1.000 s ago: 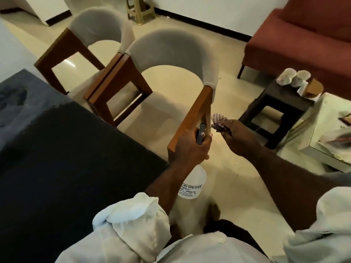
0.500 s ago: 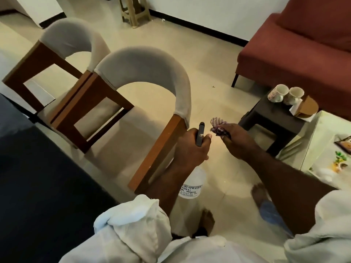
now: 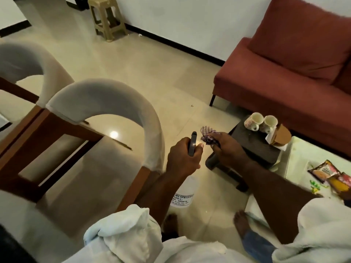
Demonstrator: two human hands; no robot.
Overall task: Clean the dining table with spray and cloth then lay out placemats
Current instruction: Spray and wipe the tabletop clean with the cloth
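Against the white wall at the upper right, a red sofa [image 3: 284,69] stands on the pale tiled floor [image 3: 152,59]. Two chairs with curved grey padded backs and brown wooden frames stand side by side at the left: the near chair [image 3: 106,99] and, just beyond it, the far chair [image 3: 28,59]. A pale low table [image 3: 296,160] enters from the right, with two snack packets [image 3: 322,170] lying well in from its left edge. A small dark stool [image 3: 254,149] stands between that table and the sofa. Along its far edge sit two white mugs [image 3: 253,121] side by side, and a brown cardboard piece [image 3: 282,137] sits at its right corner. A beige plastic stool [image 3: 107,18] stands by the wall at the top. Over the floor between the near chair and the dark stool, the left hand [image 3: 182,158] has its fingers wrapped tight round the neck of the spray bottle [image 3: 183,195]. The bottle's black head pokes up above the fist and its clear labelled body hangs below the wrist. Just beside it, apart, the right hand [image 3: 228,150] grips a bunched checked cloth [image 3: 208,134], which juts out past the curled fingers.
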